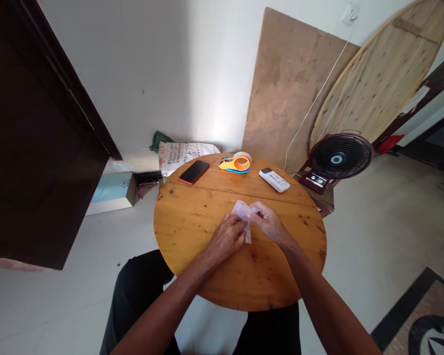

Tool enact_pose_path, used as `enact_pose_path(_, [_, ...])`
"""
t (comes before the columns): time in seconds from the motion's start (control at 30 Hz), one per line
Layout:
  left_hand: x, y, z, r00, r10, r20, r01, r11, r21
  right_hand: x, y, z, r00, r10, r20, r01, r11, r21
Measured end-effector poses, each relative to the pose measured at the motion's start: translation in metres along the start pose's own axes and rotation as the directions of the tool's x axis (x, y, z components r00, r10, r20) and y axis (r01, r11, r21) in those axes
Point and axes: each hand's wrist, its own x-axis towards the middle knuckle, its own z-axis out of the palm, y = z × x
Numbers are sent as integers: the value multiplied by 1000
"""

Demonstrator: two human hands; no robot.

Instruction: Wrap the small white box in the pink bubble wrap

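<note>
A small crumpled piece of whitish, see-through plastic wrap [241, 209] lies near the middle of the round wooden table [185, 217]. My left hand [227, 234] rests low over it with fingers curled, pressing and holding its near part; the fingertips are partly hidden. From the other side my right hand [268, 219] pinches the right end of the wrap between thumb and fingers, slightly raised off the tabletop. Whether anything sits inside the wrap cannot be made out.
Along the table's far side lie a black phone with a red edge [194, 172], an orange tape dispenser [234, 163] and a white handheld device [274, 180]. A dark fan [338, 157] stands beyond the table's right edge. Boards [296, 74] lean on the wall.
</note>
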Motion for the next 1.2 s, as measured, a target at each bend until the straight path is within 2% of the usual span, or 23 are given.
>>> enact_pose_path(0.17, [-8, -2, 11, 988, -52, -145, 43, 997, -63, -15, -2, 5, 999, -37, -28, 34, 994, -104])
enact_pose_path(0.37, [-11, 8, 9, 960, -179, -215, 206, 973, 109, -35, -5, 12, 991, -133, 11, 132, 968, -211])
enact_pose_path(0.47, [-11, 9, 9, 941, -228, -249, 271, 950, 156, -35, -4, 10, 983, -184, 2, 177, 947, -268])
enact_pose_path(0.6, [-11, 4, 10, 908, -265, -326, 320, 939, 127, -27, -7, 2, 969, -234, 73, 245, 918, -313])
enact_pose_path(0.67, [-10, 0, 11, 916, -240, -321, 283, 954, 95, -25, -12, -1, 958, -249, 139, 283, 896, -341])
enact_pose_path(0.77, [-8, -3, 10, 953, -183, -240, 200, 979, 45, -31, -18, 1, 946, -235, 223, 310, 854, -417])
enact_pose_path(0.87, [-6, -3, 7, 969, -179, -172, 187, 982, 29, -43, -16, 9, 935, -281, 217, 352, 815, -461])
enact_pose_path(0.97, [-6, -2, 1, 973, -173, -151, 178, 984, 25, -53, -8, 17, 919, -350, 181, 392, 777, -492])
enact_pose_path(1.1, [-12, -5, -14, 996, -36, -81, 37, 999, 11, -61, -3, 21, 918, -354, 178, 390, 734, -556])
enact_pose_path(1.2, [-22, -10, -24, 997, 81, -17, -79, 995, 64, -66, 0, 22, 912, -353, 210, 406, 692, -597])
